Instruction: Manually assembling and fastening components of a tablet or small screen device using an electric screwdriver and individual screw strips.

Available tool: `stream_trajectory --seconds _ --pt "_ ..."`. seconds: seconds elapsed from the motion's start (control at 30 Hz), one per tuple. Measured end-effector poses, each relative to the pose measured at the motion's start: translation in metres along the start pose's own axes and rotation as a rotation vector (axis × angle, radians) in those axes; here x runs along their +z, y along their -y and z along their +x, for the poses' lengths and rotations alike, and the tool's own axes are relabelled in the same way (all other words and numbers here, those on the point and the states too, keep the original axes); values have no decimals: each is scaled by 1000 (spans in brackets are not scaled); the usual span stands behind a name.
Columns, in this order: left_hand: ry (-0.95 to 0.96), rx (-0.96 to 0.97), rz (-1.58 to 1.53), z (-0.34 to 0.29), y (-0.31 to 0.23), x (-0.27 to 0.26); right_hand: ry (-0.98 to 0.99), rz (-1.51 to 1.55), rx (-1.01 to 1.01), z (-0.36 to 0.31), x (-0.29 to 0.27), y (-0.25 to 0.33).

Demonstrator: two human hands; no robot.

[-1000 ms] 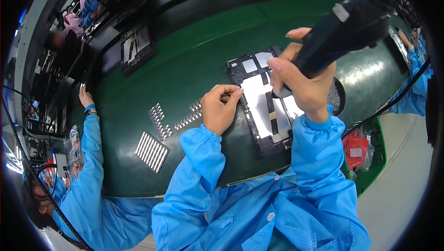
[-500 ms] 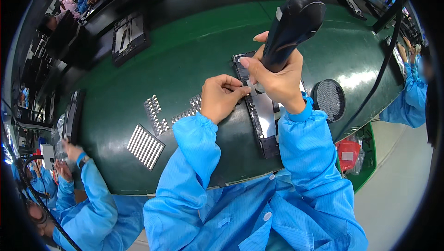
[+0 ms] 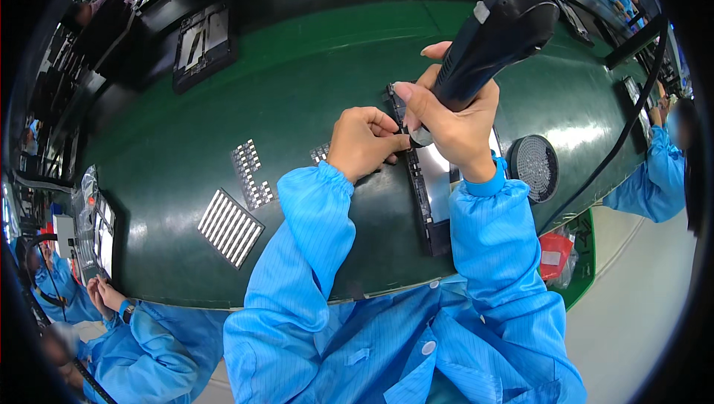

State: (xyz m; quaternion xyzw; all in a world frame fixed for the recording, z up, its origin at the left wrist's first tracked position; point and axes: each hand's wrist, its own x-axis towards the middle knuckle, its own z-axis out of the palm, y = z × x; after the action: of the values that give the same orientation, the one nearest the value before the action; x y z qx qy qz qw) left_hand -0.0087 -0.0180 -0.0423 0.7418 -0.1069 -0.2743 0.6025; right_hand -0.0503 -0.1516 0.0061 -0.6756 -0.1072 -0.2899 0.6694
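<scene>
My right hand [image 3: 467, 127] is wrapped round a black electric screwdriver [image 3: 500, 47], which slants down over a black-framed flat panel unit [image 3: 439, 244]. The screwdriver's tip is mostly hidden behind my fingers, close to the unit's left edge. At that same edge, my left hand [image 3: 358, 143] has thumb and forefinger pinched together beside the tip. Whatever they hold, if anything, is hidden. Right of the unit stands a round black dish [image 3: 534, 167] of small, light-coloured pieces.
Left on the green table [image 3: 163, 173] lie a sheet of small metal parts [image 3: 251, 175], another such sheet [image 3: 320, 152] partly behind my left hand, and a white-striped plate [image 3: 230, 229]. A cable [image 3: 621, 143] hangs at the right. A co-worker's hands [image 3: 106, 296] are at the left edge.
The screwdriver's upper end has swung right, and my left fingers are a little nearer its tip. The co-worker's hands at the left have come down toward the table edge.
</scene>
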Motion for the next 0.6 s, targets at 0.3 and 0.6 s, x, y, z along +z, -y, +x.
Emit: stream_trajectory --seconds 0.3,0.6 --pt "7 -1 -5 2 5 -1 9 -29 -6 -2 1 -3" --pt "-7 18 12 1 5 -1 99 -94 -91 -7 4 -4"
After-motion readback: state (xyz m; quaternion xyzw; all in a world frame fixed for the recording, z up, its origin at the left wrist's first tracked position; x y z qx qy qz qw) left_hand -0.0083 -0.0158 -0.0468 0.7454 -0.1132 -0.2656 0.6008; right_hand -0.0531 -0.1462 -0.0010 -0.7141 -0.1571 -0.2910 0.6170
